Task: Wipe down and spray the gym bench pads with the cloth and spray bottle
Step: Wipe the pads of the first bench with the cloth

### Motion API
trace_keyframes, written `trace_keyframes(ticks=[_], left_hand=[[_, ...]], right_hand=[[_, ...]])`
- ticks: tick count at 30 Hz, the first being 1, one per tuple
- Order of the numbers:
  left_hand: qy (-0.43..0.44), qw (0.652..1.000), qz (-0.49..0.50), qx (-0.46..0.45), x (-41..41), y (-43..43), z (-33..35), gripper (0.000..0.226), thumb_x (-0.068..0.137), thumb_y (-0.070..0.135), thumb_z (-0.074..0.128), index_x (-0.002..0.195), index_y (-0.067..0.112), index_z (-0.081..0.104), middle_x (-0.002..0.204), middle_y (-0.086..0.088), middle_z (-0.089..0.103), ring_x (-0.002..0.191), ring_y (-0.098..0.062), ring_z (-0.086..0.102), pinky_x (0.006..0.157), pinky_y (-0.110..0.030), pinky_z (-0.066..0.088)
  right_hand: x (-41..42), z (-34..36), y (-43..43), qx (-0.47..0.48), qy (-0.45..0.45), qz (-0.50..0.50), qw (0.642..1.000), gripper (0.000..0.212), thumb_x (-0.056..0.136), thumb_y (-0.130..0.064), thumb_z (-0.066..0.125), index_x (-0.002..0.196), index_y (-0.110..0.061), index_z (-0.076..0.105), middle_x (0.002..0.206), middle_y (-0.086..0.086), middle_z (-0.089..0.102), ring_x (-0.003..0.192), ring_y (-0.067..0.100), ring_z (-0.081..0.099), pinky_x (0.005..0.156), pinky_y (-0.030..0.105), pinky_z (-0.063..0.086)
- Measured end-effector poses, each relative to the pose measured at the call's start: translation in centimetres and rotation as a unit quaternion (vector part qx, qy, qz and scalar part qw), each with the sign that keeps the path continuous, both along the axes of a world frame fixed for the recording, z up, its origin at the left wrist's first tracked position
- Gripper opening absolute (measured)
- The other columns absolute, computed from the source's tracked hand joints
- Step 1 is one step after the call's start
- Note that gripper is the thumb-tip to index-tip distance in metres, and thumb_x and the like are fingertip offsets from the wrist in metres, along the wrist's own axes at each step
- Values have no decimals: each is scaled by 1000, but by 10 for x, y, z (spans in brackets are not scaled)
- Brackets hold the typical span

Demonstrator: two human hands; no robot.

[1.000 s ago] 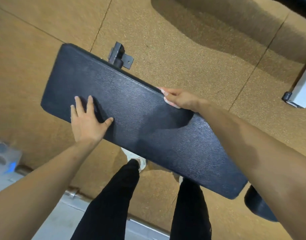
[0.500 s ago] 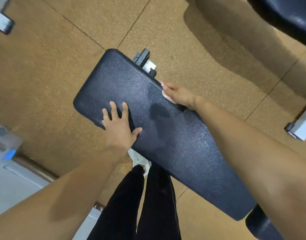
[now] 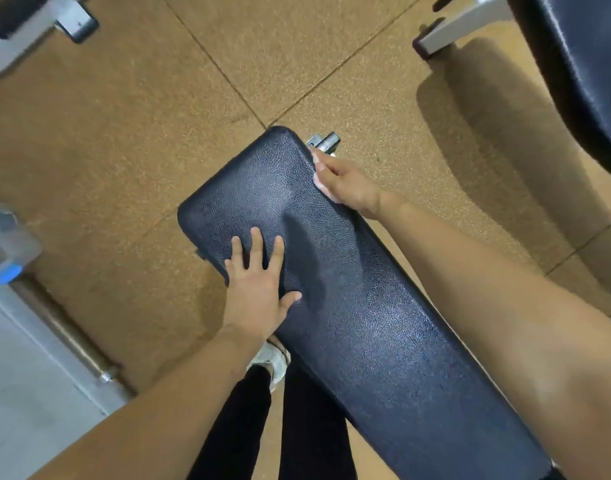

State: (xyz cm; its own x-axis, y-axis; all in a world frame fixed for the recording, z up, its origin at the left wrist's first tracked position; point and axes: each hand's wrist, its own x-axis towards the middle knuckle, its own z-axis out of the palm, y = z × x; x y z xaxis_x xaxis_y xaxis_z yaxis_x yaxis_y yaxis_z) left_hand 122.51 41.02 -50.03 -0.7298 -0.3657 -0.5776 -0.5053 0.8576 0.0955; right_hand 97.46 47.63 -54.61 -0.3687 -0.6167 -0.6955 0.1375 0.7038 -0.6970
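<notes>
my left hand (image 3: 259, 289) spread flat on bench pad (image 3: 366, 323) | my right hand (image 3: 345, 181) grips cloth (image 3: 318, 167) at far edge | mid-wipe, I think; spraying not yet done

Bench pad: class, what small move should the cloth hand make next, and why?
Probably sweep the white cloth under the right hand round the corner of the bench pad: it sits at the side edge's end, and the flat left hand steadies it.

This was a gym. A long black vinyl pad (image 3: 366, 323) stood over speckled tan rubber floor tiles (image 3: 124, 133) (seams showing between them), with a second dark pad (image 3: 581, 64) and a grey metal equipment foot (image 3: 463, 26) nearby.
</notes>
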Motion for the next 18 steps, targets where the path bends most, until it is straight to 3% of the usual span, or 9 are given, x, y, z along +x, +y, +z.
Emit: trace_keyframes(ticks=[3, 5, 7, 8, 9, 12, 14, 16, 18], left_hand=[[8, 1000, 19, 22, 1, -3, 1, 102, 80, 66, 67, 160, 23, 19, 168, -17, 6, 150, -50, 8, 111, -62, 38], [11, 999, 36, 34, 4, -4, 3, 100, 82, 67, 64, 161, 30, 13, 169, -9, -2, 153, -43, 1, 108, -58, 45], [37, 997, 55, 45, 8, -7, 4, 97, 82, 63, 67, 160, 34, 16, 170, -2, -3, 155, -37, 0, 100, -52, 53], [53, 995, 63, 54, 11, -9, 4, 96, 82, 59, 70, 159, 34, 20, 170, 0, -1, 155, -35, 1, 96, -51, 55], [63, 994, 66, 63, 15, -12, 4, 94, 81, 55, 73, 158, 33, 23, 170, 0, 2, 156, -33, 2, 94, -50, 56], [64, 996, 53, 36, 25, -18, 0, 92, 79, 56, 75, 156, 31, 31, 169, -7, 12, 154, -33, 12, 112, -50, 42], [47, 996, 77, 5, 29, -20, 1, 92, 80, 65, 68, 156, 34, 27, 168, -9, 12, 153, -37, 13, 121, -50, 28], [40, 994, 97, 7, 32, -19, 1, 91, 85, 68, 60, 159, 35, 18, 169, -7, 5, 154, -36, 6, 122, -46, 26], [59, 991, 116, 33, 34, -18, 1, 87, 88, 61, 61, 159, 31, 20, 169, -6, 5, 155, -33, 3, 121, -44, 30]], right_hand=[[-7, 6, -23, -13, 6, 15, 1000, 53, 110, -33, 42, 160, -20, 30, 166, -1, 29, 152, 15, 26, 121, 25, 14], [-14, 8, -39, -18, 15, 26, 999, 52, 110, -30, 42, 160, -19, 30, 162, 1, 37, 148, 16, 35, 122, 25, 20], [-21, 8, -55, -19, 33, 59, 998, 50, 110, -28, 41, 159, -22, 32, 130, -2, 65, 118, 9, 60, 107, 19, 40], [-24, 9, -64, -21, 47, 76, 996, 48, 110, -28, 42, 158, -23, 36, 103, -10, 65, 94, 1, 59, 89, 13, 45], [-26, 9, -74, -23, 65, 93, 993, 47, 110, -27, 43, 156, -23, 40, 94, -17, 58, 84, -6, 51, 80, 11, 43], [-33, 14, -103, -8, 144, 218, 965, 40, 109, -26, 44, 147, -15, 53, 121, -8, 60, 98, -4, 48, 96, 23, 39], [-32, 21, -122, 8, 192, 321, 927, 37, 109, -29, 44, 137, -11, 61, 113, -6, 64, 91, 0, 52, 92, 27, 38], [-24, 24, -139, 23, 224, 407, 885, 38, 109, -33, 43, 130, -9, 65, 120, 7, 69, 105, 22, 62, 94, 31, 42], [-10, 25, -154, 23, 247, 475, 844, 39, 109, -37, 42, 124, -12, 66, 119, 11, 69, 114, 31, 60, 94, 33, 41]])
